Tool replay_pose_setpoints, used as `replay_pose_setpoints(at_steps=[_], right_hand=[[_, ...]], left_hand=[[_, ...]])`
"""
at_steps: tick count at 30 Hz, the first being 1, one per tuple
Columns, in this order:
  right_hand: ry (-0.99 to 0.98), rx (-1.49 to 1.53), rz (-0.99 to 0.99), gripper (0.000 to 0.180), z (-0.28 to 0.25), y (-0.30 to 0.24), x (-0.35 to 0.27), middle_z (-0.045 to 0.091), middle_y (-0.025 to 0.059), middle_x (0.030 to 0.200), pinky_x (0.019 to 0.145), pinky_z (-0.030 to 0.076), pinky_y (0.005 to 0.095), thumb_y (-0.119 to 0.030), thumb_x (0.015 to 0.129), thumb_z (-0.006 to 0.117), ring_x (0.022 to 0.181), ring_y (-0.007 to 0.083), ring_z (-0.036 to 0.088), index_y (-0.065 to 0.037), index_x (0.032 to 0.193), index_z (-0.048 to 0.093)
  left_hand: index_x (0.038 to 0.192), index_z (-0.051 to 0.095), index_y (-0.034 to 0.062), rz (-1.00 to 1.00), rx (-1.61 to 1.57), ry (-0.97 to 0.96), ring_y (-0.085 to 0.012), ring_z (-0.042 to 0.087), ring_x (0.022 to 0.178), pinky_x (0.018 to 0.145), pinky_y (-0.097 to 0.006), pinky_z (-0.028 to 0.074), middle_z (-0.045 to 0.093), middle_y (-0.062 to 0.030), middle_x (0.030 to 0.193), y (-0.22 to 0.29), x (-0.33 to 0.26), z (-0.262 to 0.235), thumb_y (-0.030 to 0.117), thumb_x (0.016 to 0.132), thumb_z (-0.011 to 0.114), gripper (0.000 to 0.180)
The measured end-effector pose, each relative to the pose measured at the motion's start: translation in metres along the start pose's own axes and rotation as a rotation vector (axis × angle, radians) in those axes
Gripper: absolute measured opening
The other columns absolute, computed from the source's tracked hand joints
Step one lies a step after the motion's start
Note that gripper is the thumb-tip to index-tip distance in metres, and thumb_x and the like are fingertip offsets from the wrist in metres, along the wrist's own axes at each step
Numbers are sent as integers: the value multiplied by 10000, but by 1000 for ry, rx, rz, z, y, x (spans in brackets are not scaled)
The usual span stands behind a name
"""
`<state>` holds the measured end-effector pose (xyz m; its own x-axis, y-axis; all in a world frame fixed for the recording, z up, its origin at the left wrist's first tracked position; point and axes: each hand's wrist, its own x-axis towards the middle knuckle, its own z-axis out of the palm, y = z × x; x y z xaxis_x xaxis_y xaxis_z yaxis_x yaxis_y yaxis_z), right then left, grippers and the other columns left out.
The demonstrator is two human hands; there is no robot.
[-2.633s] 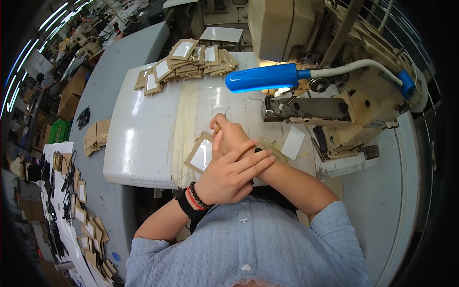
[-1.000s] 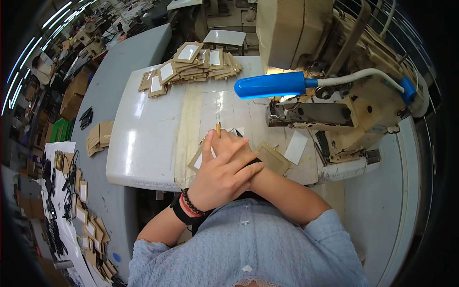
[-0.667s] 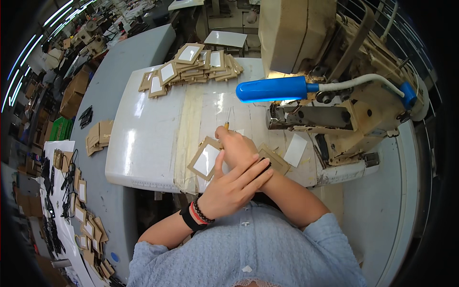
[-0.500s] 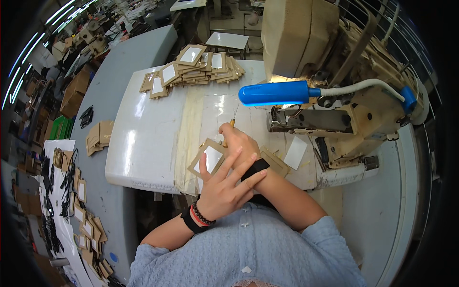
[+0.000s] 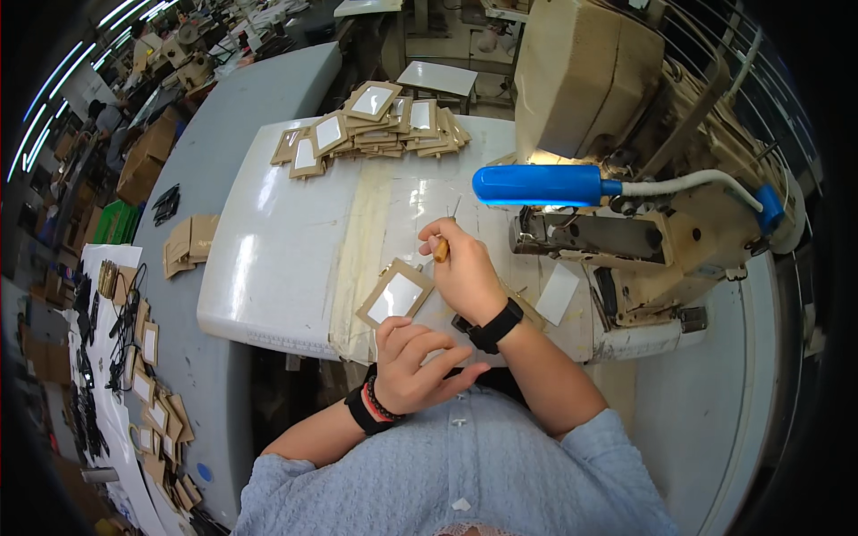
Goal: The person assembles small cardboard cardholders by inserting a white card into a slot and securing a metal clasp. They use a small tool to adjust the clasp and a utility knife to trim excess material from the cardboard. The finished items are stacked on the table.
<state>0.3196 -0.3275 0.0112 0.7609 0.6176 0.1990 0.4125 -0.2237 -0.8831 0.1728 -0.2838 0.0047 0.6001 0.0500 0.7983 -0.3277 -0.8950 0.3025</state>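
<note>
My right hand point(image 5: 466, 273) grips a small pointed tool with a wooden handle point(image 5: 442, 244), its thin metal tip pointing up over the white table point(image 5: 286, 241). A tan frame piece with a clear window point(image 5: 395, 294) lies on the table just left of that hand. My left hand point(image 5: 413, 364) hovers at the table's near edge below the frame piece, fingers curled and apart, holding nothing.
A heap of similar tan frame pieces point(image 5: 371, 129) lies at the table's far side. A sewing machine point(image 5: 626, 179) with a blue lamp point(image 5: 536, 185) stands to the right. More pieces point(image 5: 188, 243) sit on the grey bench to the left, and others point(image 5: 161, 429) lower left.
My left hand has let go of the frame piece and drawn back toward my body. The frame piece now lies flat on the table. My right hand with the tool has lifted slightly.
</note>
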Motion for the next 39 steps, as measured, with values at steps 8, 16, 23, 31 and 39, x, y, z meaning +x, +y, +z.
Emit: replay_pose_setpoints(at_steps=[8, 16, 23, 31, 39], right_hand=[[112, 308, 38, 132, 1, -18, -1, 668, 99, 816, 606, 457, 272, -118, 961, 477, 685, 125, 597, -24, 996, 563], [280, 362, -197, 141, 4, -21, -4, 669, 66, 873, 554, 400, 186, -134, 970, 487, 594, 32, 432, -23, 1021, 557], [347, 187, -356, 106, 0, -23, -5, 659, 86, 891, 553, 433, 218, -12, 928, 504, 616, 64, 492, -15, 1018, 560], [352, -154, -750, 460, -4, -13, -2, 594, 127, 799, 559, 460, 346, 133, 622, 558, 645, 270, 562, -8, 1059, 568], [266, 296, -130, 100, -2, -19, -2, 666, 110, 838, 525, 430, 256, -35, 926, 522, 573, 113, 536, -20, 1012, 572]], left_hand=[[930, 591, 71, -301, -119, -155, -253, 551, 975, 878, -428, 369, 583, -68, 974, -4, 6, 13, 219, 575, 813, 444], [903, 582, 75, -263, -150, -256, -271, 553, 1048, 1013, -519, 257, 605, -71, 951, -10, 6, 11, 246, 547, 800, 451], [875, 582, 77, -284, -222, -251, -268, 567, 976, 1020, -518, 255, 601, -54, 871, -16, 6, 15, 250, 513, 801, 457], [837, 570, 73, -276, -164, -238, -252, 584, 975, 1010, -534, 270, 613, -52, 842, -15, 5, 15, 235, 535, 787, 406], [780, 514, 101, -224, -119, -204, -211, 595, 963, 1011, -547, 257, 623, -18, 857, -16, 2, 16, 222, 534, 784, 385]])
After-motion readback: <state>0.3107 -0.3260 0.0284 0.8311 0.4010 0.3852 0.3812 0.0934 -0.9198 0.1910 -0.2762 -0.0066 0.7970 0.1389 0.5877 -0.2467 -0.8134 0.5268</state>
